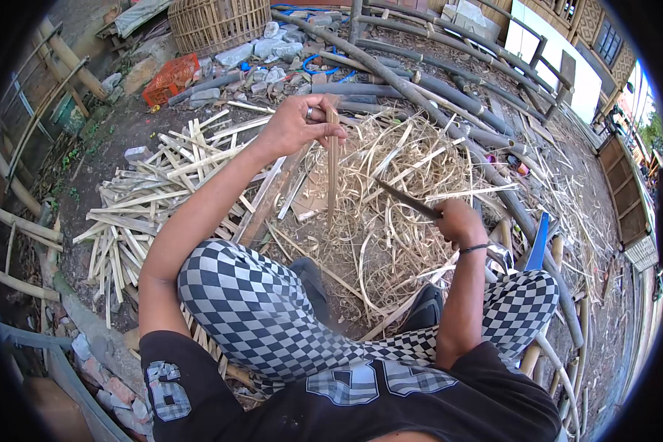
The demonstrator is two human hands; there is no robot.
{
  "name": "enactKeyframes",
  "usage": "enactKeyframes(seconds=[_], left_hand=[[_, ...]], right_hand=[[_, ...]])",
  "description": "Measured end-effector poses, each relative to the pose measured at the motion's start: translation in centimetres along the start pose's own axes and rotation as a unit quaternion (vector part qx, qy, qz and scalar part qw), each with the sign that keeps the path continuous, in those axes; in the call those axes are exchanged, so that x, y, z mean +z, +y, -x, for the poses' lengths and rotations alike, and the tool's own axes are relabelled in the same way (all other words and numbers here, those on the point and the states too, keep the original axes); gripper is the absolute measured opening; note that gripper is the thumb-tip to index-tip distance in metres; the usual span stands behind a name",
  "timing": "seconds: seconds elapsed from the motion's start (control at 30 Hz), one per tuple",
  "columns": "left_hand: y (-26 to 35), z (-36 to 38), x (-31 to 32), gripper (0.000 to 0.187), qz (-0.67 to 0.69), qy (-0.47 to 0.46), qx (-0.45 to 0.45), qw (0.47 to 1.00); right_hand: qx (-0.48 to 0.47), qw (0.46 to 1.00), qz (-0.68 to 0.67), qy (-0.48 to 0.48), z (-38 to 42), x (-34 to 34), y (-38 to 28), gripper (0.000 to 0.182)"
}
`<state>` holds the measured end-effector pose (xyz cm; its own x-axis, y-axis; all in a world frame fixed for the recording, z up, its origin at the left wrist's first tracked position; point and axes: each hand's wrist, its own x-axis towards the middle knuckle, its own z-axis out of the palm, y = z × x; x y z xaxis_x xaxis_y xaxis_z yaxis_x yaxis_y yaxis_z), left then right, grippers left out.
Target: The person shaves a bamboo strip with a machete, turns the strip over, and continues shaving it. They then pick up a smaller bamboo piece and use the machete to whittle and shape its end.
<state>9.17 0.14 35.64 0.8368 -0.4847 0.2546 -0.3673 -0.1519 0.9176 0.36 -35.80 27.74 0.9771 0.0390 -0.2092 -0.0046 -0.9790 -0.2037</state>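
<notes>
My left hand [306, 127] is raised in front of me, its fingers pinched round the upper end of a bamboo strip [332, 173]. The strip hangs upright, its lower end above the shavings. To the right, above my right knee, my right hand [460, 223] is closed round the handle of a knife [409, 199]. Its dark blade points up and to the left, apart from the strip. The handle is mostly hidden in my fist. Below both hands lies a heap of curly bamboo shavings [412, 169].
A pile of split bamboo strips [136, 214] lies on my left. Long bamboo poles [486, 110] cross the ground ahead and to the right. A blue saw-like tool [538, 241] stands by my right knee. Farther back are an orange crate [171, 79], stones and a woven basket [221, 26].
</notes>
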Motion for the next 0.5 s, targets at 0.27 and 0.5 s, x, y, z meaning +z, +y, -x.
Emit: enactKeyframes(seconds=[0.27,0.5], left_hand=[[-0.1,0.4,0.4,0.015,0.006,-0.058,-0.003,0.998],[0.5,0.3,0.6,0.015,0.029,-0.137,-0.011,0.99]], right_hand=[[-0.161,0.892,-0.32,0.276,1.4,-3.4,-5.1,0.016],[-0.203,0.796,-0.54,0.183,4.7,-5.0,-12.3,0.025]])
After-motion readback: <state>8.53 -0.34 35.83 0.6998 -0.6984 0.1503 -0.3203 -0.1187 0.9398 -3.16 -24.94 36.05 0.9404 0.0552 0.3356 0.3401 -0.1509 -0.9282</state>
